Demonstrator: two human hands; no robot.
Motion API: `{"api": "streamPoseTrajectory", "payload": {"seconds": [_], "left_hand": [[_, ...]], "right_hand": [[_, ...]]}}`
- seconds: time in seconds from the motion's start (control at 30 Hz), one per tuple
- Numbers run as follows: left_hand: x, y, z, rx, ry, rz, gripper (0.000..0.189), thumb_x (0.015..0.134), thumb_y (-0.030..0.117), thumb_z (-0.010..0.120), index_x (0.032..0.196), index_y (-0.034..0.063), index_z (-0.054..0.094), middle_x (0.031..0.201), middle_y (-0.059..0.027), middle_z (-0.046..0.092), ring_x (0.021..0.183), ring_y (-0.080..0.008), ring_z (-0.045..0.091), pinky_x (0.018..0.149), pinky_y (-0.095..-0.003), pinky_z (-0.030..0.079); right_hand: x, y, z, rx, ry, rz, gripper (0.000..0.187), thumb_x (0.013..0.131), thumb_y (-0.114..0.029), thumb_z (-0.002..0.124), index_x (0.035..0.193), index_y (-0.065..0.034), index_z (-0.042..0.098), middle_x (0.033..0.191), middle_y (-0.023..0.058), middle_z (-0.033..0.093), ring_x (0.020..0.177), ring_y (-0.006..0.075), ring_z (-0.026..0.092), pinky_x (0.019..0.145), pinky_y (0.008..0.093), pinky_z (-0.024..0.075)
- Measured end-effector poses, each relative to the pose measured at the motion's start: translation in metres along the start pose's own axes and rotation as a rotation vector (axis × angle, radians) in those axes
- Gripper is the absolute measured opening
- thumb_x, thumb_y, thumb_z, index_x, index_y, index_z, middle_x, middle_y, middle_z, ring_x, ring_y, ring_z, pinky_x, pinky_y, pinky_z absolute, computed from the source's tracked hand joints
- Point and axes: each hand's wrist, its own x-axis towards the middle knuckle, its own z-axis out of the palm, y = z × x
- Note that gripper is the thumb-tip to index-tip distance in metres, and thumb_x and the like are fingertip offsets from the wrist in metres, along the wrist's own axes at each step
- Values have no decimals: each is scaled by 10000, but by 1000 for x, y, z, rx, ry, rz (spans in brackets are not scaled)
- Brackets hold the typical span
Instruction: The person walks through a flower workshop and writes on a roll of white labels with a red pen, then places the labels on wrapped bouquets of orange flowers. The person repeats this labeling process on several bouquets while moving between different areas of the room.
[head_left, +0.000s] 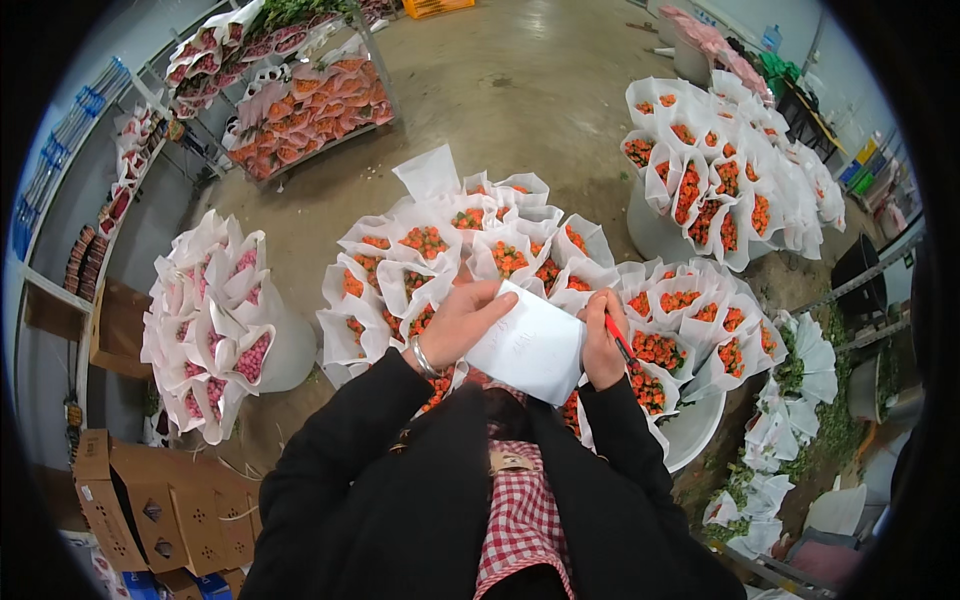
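Observation:
Before my chest, my left hand (463, 324) grips a white paper pad (529, 346) by its upper left edge, thumb on top. The sheet bears a few lines of faint handwriting. A red pen (620, 336) is held in my right hand (604, 341), which is at the right edge of the pad; the pen's dark end points down and to the right. Whether the right fingers also grip the pad is hard to tell. Right below both hands stand paper-wrapped bunches of orange flowers (509, 259), packed close together. A silver bangle (424, 357) circles my left wrist.
Pink flower bunches (251, 355) fill a white bucket (289, 352) at left. More orange bunches (705, 217) stand at upper right. A loaded flower rack (322, 154) is at upper left. Cardboard boxes (161, 502) lie at lower left. Wrapped bunches and cut leaves (817, 420) litter the right side.

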Motion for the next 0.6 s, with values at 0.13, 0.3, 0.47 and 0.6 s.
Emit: {"api": "streamPoseTrajectory", "payload": {"seconds": [0.13, 0.3, 0.47, 0.6], "left_hand": [[-8, 6, -21, 88, 122, 139, 222, 957, 198, 587, 877, -4, 629, 740, 54, 566, 709, -8, 475, 610, -221, 402], [-31, 18, -38, 308, 350, 324, 266, 917, 142, 622, 716, 11, 507, 633, 19, 418, 611, -59, 367, 554, -250, 335], [-47, 29, -119, -4, 733, 416, 191, 966, 123, 568, 795, 38, 557, 682, 46, 530, 582, -57, 458, 520, -235, 389], [-47, 27, -116, 604, 359, 345, 294, 895, 166, 662, 743, 1, 473, 598, -92, 376, 548, -132, 312, 494, -314, 311]], "right_hand": [[-4, 12, 7, 86, 41, 37, 293, 1024, -237, 390, 799, -56, 440, 689, 5, 467, 656, 79, 413, 621, 248, 367], [4, 13, 18, -26, 195, 21, 310, 1017, -254, 395, 799, -43, 456, 683, 39, 505, 677, 100, 472, 637, 272, 391], [20, 70, -51, -30, 263, 153, 322, 1028, -266, 403, 787, -67, 476, 712, 7, 465, 667, 86, 433, 623, 258, 388], [9, -39, 13, -198, -324, 86, 274, 1008, -170, 410, 1161, -41, 595, 676, -26, 456, 615, 68, 427, 583, 245, 382]]}}
